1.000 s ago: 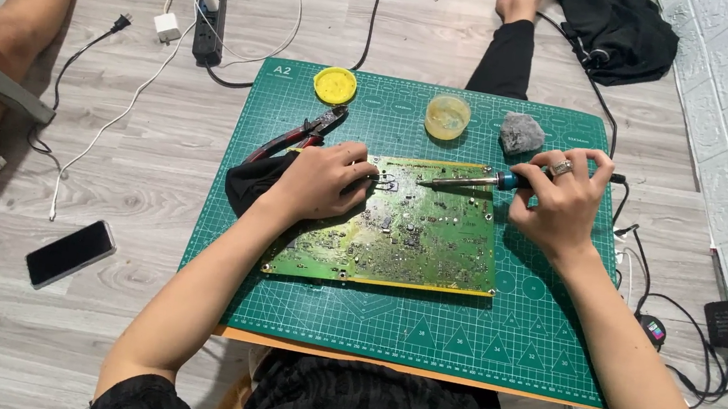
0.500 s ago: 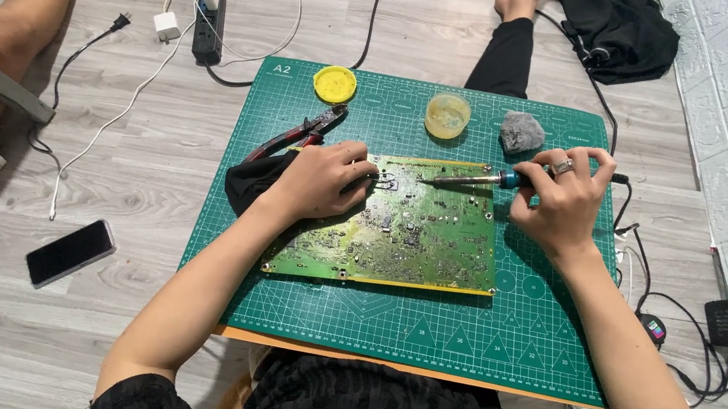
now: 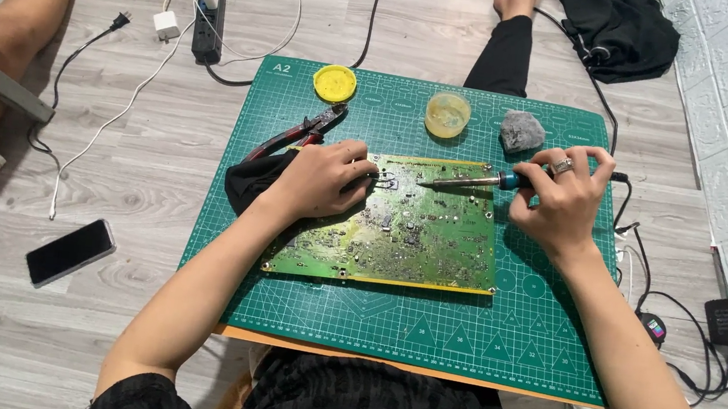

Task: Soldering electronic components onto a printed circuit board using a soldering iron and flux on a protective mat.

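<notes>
A green circuit board point(image 3: 415, 239) lies on a green cutting mat point(image 3: 386, 327) on the floor. My left hand point(image 3: 321, 181) rests on the board's upper left corner and pinches a small dark tool, likely tweezers point(image 3: 383, 180), against the board. My right hand point(image 3: 563, 201) grips a soldering iron point(image 3: 478, 181) with a blue handle. Its tip points left, almost meeting the tweezers near the board's top edge.
On the mat's far edge sit a yellow lid point(image 3: 334, 83), an open round jar point(image 3: 447, 114), a grey wad point(image 3: 522, 132) and red-handled pliers point(image 3: 299, 132). A power strip point(image 3: 211, 1), cables and a phone point(image 3: 70, 252) lie on the wooden floor. Another person's legs point(image 3: 17, 14) are at left.
</notes>
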